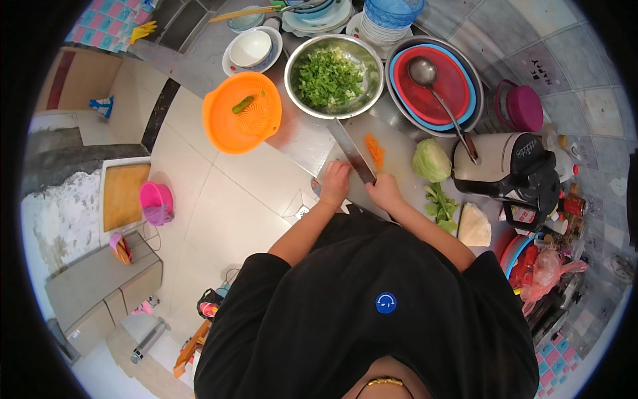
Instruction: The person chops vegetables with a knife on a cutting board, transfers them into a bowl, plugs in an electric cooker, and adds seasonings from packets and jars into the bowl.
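My right hand (385, 192) is wrapped round the handle of a kitchen knife. Its broad blade (352, 151) reaches up and left over the cutting board (397, 125). Shredded carrot (374, 152) lies in a small orange pile just right of the blade. On the blade's left side, my left hand (335, 183) has its fingers curled together close to the knife. Whatever it holds, if anything, is hidden under the fingers. A cabbage piece (432, 161) and leafy green stems (440, 207) sit to the right of my right hand.
Beyond the board stands a steel bowl of chopped greens (330, 78), beside an orange colander (222, 126) with a green pepper. Stacked basins (407, 100) hold a ladle (435, 90). A black-and-beige appliance (495, 159) and a pale wedge-shaped piece (474, 225) stand at right.
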Available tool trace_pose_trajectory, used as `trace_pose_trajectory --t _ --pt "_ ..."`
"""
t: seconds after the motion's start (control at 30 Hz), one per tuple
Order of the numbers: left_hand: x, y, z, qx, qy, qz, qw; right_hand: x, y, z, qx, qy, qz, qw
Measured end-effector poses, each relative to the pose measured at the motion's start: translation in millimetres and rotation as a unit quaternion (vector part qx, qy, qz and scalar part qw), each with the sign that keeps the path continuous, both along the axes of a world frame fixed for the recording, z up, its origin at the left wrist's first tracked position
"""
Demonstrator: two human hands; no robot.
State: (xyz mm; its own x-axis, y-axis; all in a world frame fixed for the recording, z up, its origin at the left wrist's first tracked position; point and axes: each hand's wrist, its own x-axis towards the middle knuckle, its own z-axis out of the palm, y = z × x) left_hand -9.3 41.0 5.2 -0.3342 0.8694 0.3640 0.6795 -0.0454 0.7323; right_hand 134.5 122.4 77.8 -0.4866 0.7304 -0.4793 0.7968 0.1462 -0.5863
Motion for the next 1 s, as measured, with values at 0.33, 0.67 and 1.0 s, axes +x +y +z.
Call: trace_pose_trajectory --t 0.33,0.67,1.0 --pt "1 -2 -2 0.010 -0.009 0.002 1.000 9 0 16 -0.006 -0.037 0.033 0.999" --pt "6 -4 -5 0.000 -0.016 0.029 0.999 5 13 23 -0.017 -0.091 0.057 0.994" --pt "11 -8 -2 0.001 -0.036 0.066 0.997 10 15 35 -0.044 -0.080 0.051 0.995"
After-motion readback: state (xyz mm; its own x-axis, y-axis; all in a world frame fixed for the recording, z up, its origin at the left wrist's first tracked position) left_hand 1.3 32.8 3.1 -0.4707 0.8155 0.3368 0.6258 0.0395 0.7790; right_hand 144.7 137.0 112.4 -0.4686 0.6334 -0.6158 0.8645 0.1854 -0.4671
